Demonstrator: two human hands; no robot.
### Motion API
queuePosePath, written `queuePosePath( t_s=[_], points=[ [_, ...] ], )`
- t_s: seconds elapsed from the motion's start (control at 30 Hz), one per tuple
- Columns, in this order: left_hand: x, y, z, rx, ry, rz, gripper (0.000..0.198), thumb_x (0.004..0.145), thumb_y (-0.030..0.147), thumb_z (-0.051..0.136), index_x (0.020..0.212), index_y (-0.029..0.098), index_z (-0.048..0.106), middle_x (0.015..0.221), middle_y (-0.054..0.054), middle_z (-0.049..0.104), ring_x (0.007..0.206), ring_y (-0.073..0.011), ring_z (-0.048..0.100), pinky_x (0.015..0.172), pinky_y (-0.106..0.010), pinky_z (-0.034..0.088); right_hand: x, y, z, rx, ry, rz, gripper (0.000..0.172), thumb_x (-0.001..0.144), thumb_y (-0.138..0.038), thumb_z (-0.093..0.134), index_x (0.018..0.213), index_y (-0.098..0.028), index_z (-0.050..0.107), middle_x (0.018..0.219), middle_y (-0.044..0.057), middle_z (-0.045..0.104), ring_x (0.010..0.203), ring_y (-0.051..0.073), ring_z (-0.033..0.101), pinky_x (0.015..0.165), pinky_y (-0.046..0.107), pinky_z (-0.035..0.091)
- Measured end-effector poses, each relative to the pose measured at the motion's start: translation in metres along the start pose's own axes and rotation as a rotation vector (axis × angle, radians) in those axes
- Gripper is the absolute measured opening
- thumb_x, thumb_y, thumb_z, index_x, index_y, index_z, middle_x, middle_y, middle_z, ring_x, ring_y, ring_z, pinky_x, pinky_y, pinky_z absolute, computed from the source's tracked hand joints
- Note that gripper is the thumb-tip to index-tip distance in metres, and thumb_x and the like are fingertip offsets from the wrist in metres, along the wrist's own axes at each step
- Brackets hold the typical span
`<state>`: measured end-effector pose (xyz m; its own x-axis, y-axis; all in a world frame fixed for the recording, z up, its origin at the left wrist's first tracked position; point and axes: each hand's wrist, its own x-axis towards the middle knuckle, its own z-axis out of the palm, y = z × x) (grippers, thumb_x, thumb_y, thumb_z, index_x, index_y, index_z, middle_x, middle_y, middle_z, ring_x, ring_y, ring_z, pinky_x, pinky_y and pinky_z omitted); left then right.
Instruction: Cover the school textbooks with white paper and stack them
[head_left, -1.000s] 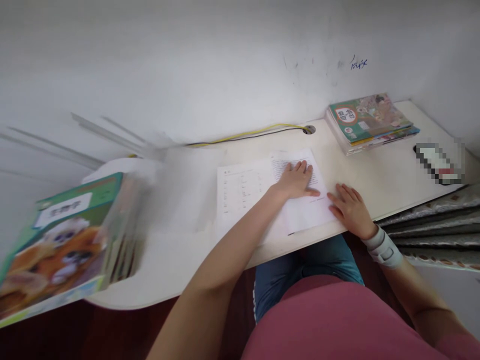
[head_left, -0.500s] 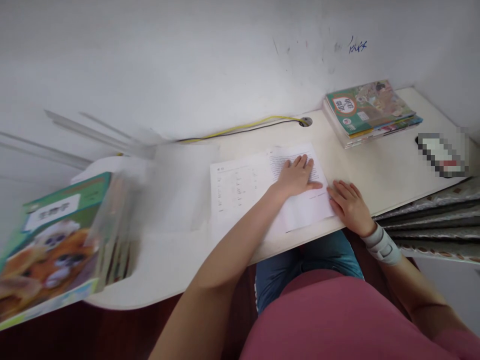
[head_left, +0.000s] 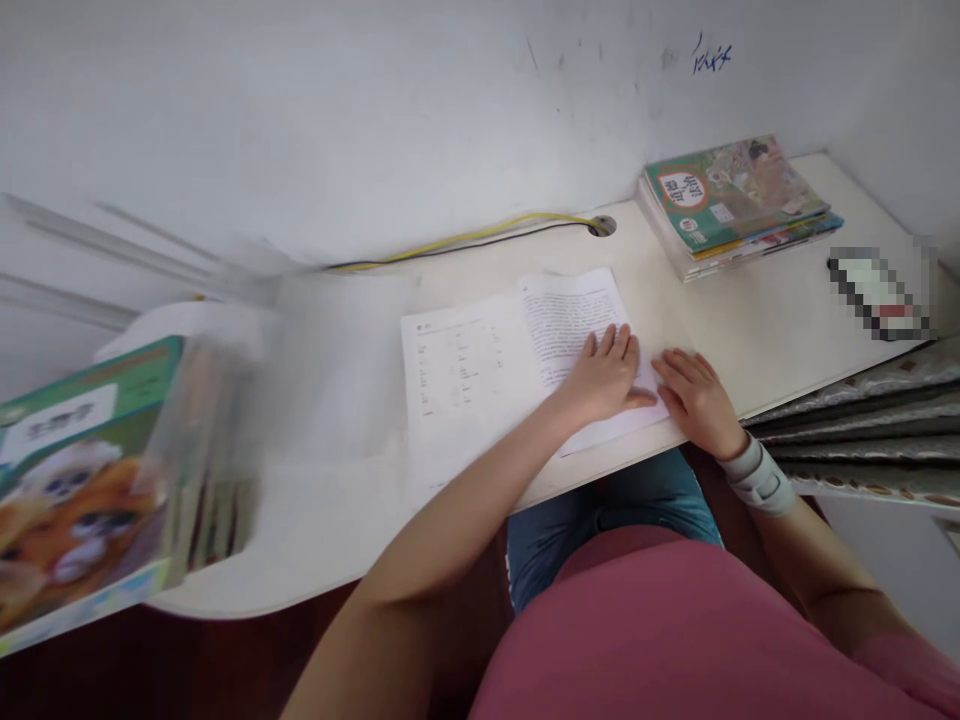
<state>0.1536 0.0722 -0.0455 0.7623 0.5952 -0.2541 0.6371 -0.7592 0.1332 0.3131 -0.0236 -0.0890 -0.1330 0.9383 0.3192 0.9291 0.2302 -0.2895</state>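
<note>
An open booklet (head_left: pixel 469 375) with printed pages lies on the white desk (head_left: pixel 322 540) in front of me. My left hand (head_left: pixel 604 378) rests flat on its right-hand page, palm down with the fingers spread, covering the lower right of the text. Beside that page's right edge, my right hand (head_left: pixel 699 398) lies palm down near the desk's front edge, its fingers stretched out. Its fingertips are close to the page edge; I cannot tell whether they touch it. A pale band circles my right wrist.
A stack of books (head_left: pixel 742 205) stands at the back right, with a pixelated phone-like object (head_left: pixel 877 295) in front of it. More books (head_left: pixel 82 490) are at the far left. A yellow cable (head_left: pixel 465 235) runs along the wall into a desk hole. Patterned fabric (head_left: pixel 862 430) hangs at right.
My left hand has slid down the right-hand page toward the desk's front edge, uncovering more text. My right hand stays beside the page. The view has shifted slightly.
</note>
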Motion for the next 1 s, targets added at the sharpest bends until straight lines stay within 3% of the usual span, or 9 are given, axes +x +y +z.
queuePosePath(
  t_s=[0.13,0.53,0.8,1.0],
  points=[
    [0.0021,-0.0016,0.0029,-0.016,-0.022,-0.043,0.093,0.085,0.067,0.038,0.147,0.001,0.018,0.155,-0.024,0.013,0.143,-0.0386,0.008,0.113,-0.054,0.013,0.0003,0.0009,-0.0006,0.045,0.005,0.026,0.040,0.094,-0.021,0.036,0.129,-0.016,0.054,0.133,0.012,0.056,0.127,0.023,0.047,0.107,0.046,0.036],
    [0.0056,-0.0010,0.0021,-0.043,-0.011,-0.085,0.089,0.087,0.066,0.032,0.148,0.002,0.019,0.155,-0.022,0.012,0.143,-0.0382,0.007,0.113,-0.055,0.010,-0.0001,0.0056,-0.0016,0.132,0.006,0.035,0.045,0.092,-0.023,0.037,0.136,-0.019,0.047,0.134,0.013,0.055,0.128,0.023,0.047,0.108,0.049,0.035],
    [0.0080,0.0003,-0.0049,-0.050,-0.046,-0.077,0.094,0.084,0.063,0.046,0.147,0.000,0.018,0.155,-0.025,0.011,0.142,-0.0412,0.008,0.112,-0.057,0.013,0.0000,0.0066,-0.0022,0.181,0.055,0.050,0.043,0.091,-0.019,0.036,0.132,-0.018,0.051,0.132,0.012,0.057,0.126,0.021,0.049,0.108,0.048,0.037],
    [0.0088,0.0023,-0.0032,-0.048,-0.011,-0.082,0.091,0.083,0.064,0.046,0.148,0.004,0.020,0.155,-0.025,0.014,0.142,-0.0418,0.009,0.111,-0.059,0.014,-0.0003,0.0086,-0.0028,0.233,0.069,0.035,0.046,0.091,-0.020,0.037,0.137,-0.019,0.046,0.132,0.012,0.057,0.127,0.022,0.048,0.107,0.048,0.038]
  ],
)
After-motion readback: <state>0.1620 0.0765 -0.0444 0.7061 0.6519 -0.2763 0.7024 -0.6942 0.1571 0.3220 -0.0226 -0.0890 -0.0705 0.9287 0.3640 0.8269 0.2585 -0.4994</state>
